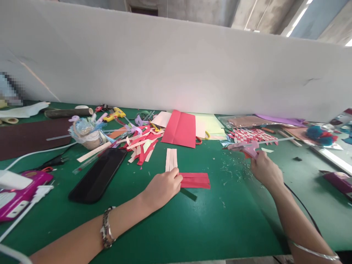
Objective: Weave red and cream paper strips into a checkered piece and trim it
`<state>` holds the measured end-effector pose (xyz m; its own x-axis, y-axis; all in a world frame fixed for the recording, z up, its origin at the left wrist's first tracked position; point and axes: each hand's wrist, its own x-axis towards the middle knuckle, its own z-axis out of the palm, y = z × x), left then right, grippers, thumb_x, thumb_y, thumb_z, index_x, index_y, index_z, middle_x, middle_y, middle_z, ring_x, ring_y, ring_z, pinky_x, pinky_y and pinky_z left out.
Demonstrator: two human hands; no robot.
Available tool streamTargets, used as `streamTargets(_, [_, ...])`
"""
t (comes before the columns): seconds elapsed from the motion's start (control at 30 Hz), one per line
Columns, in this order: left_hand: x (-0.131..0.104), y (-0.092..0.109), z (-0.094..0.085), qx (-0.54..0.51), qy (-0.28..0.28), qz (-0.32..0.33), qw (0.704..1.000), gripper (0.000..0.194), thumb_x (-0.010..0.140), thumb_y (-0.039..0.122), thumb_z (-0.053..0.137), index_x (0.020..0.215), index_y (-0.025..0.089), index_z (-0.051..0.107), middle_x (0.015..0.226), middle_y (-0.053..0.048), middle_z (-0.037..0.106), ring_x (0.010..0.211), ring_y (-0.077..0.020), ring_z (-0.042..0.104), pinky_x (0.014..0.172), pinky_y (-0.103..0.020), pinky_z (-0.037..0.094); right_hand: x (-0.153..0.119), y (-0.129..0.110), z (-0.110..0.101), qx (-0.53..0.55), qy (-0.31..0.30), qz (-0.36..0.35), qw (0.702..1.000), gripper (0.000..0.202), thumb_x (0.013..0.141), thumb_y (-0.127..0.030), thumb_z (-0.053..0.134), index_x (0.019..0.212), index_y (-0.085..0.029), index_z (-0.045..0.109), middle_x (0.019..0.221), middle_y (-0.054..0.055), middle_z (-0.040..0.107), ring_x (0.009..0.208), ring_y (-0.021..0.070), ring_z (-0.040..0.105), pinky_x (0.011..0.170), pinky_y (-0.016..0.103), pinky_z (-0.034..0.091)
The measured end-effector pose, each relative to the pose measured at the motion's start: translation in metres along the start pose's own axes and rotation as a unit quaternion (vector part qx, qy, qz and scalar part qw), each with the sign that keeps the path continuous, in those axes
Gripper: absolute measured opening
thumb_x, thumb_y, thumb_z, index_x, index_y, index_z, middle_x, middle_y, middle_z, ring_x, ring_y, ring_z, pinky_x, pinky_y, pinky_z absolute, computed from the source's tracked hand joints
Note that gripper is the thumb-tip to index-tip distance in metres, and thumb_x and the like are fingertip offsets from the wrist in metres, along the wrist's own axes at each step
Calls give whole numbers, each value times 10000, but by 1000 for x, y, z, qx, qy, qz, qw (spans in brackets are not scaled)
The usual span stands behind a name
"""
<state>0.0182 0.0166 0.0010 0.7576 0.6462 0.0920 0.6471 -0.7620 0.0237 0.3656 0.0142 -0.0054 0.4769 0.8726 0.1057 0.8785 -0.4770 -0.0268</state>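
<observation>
Pinched in my left hand [164, 186] are paper strips near the middle of the green table. Pale pink strips [171, 158] point away from me, and red strips [194, 180] stick out to the right, raised enough to cast a shadow. The fingers hide where the two sets meet. My right hand [266, 169] is wrapped around the handle of a pink glue gun [250, 147], whose nozzle points left. A clear glue stick [275, 140] juts from its back. Under the nozzle lies a woven red-and-white paper piece [251, 135].
A black phone [99, 176] lies left of my left hand, beside piled paper strips [144, 146]. Folded red paper [180, 128] stands at the back. A yellow glue gun [114, 114], a twine-wrapped basket [88, 134] and a magenta power strip [24, 190] are on the left.
</observation>
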Motion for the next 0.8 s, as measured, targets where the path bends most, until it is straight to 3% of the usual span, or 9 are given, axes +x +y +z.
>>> streamTargets(0.13, [-5,-3,-7,-125,24,-76,989,257,877,191,377,784,170,616,721,-8,580,575,-119,576,519,-210,418,-25,-5,-15,46,86,-27,995,453,813,-333,340,1201,-106,400,984,165,608,749,272,600,530,314,391])
streamTargets(0.3, [-15,-12,-19,-239,30,-116,963,380,920,266,288,834,210,654,823,-15,640,728,-141,601,621,-221,441,-66,-25,-18,120,47,-98,987,506,753,-431,445,1180,-160,426,755,46,598,587,192,553,510,275,406])
streamTargets(0.47, [-20,-18,-20,-229,32,-148,962,372,920,304,287,928,214,647,842,-16,645,773,-164,591,647,-248,432,-101,-56,-14,145,78,-181,970,471,780,-488,457,1125,-167,444,915,82,606,634,178,572,509,263,425])
streamTargets(0.63, [-20,-30,-16,-251,28,-176,951,452,928,359,227,817,187,630,718,-19,600,655,-154,575,574,-232,418,-113,-79,-9,129,103,-238,957,381,835,-472,419,1081,-183,450,986,105,598,658,186,600,454,251,407])
streamTargets(0.8, [-22,-41,-11,-295,21,-188,937,512,928,398,175,732,182,595,569,6,517,530,-141,515,495,-218,367,-115,-91,-7,107,126,-273,948,375,859,-474,381,1085,-179,436,892,84,592,639,186,596,415,238,377])
